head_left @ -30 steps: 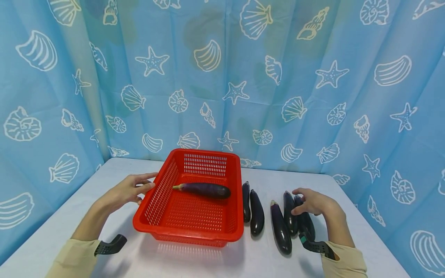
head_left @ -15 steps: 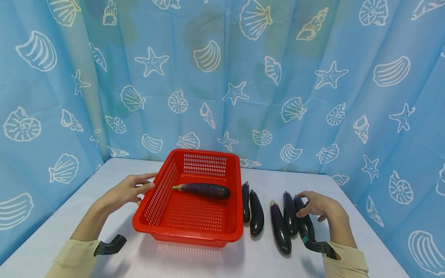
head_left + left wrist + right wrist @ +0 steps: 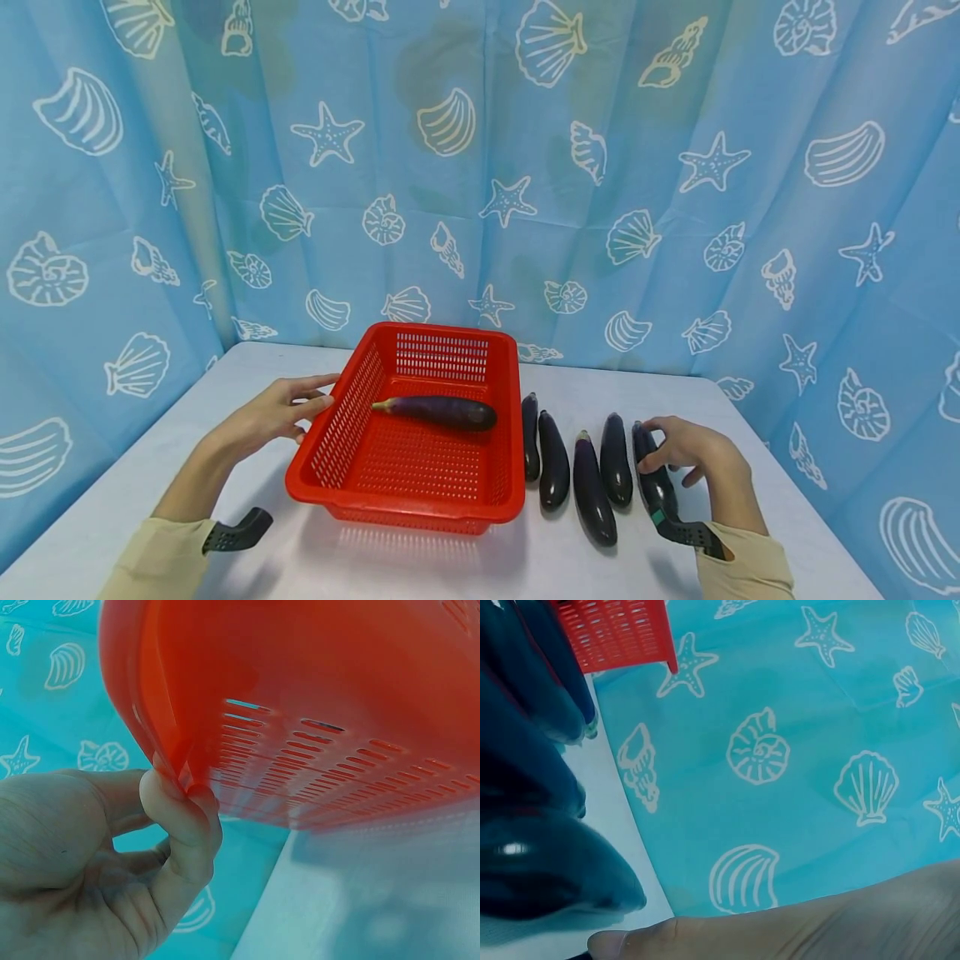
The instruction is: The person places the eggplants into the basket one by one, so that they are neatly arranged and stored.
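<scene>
My left hand [image 3: 264, 417] pinches the left rim of a red plastic basket [image 3: 318, 492] between thumb and fingers. In the left wrist view the fingers [image 3: 176, 806] curl over the rim. A purple eggplant [image 3: 442, 411] with a green stem lies crosswise in the basket. My right hand [image 3: 688, 446] hovers low over the rightmost eggplant [image 3: 654, 475], its fingers bent loosely around the upper end; contact is hard to make out. In the right wrist view a finger [image 3: 652, 941] lies just beside an eggplant [image 3: 547, 862].
Left of my right hand lie an eggplant [image 3: 616, 462] and another eggplant [image 3: 593, 492] side by side. Two more, a dark eggplant [image 3: 554, 462] and a narrower eggplant [image 3: 530, 437], lie beside the basket. Behind the white table [image 3: 420, 575] hangs a blue shell-patterned curtain [image 3: 480, 167].
The two eggplants left of my right hand have shifted left, leaving a gap before the rightmost one. My right hand has drawn back slightly to the right. My left hand stays put.
</scene>
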`<state>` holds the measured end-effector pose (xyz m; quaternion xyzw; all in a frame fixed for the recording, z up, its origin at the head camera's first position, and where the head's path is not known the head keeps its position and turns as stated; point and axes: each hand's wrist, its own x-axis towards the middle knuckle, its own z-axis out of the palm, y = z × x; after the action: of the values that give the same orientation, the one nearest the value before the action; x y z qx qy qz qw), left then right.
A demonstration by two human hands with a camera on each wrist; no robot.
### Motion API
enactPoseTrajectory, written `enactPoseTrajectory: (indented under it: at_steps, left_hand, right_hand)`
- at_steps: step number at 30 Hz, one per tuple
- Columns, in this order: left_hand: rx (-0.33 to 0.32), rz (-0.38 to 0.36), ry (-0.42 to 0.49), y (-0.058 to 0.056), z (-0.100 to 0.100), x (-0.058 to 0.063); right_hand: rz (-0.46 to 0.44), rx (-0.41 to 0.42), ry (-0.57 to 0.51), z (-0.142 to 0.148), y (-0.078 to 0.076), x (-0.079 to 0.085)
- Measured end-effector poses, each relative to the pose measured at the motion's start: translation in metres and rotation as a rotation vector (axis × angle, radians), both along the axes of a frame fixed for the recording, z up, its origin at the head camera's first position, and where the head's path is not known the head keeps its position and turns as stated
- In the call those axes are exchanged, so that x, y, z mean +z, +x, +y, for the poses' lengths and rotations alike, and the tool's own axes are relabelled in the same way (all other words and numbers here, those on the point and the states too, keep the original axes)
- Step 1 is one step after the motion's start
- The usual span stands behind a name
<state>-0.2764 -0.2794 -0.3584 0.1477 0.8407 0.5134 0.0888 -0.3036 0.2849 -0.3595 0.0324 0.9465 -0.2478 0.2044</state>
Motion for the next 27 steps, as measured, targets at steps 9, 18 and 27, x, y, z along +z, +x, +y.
enactPoseTrajectory:
  at_steps: [9, 18, 27]
  left_hand:
    - [-0.002, 0.005, -0.002, 0.0002, -0.0001, -0.0006]
    - [-0.007, 0.007, -0.001, -0.0004, -0.0007, -0.0012]
    - [0.004, 0.004, -0.003, -0.0003, -0.0003, -0.0012]
  right_hand:
    - [-0.006, -0.055, -0.01, 0.0015, -0.002, -0.0053]
    - [-0.015, -0.073, -0.029, 0.0025, -0.002, -0.0068]
    - [-0.025, -0.078, -0.02, 0.0038, -0.0032, -0.0067]
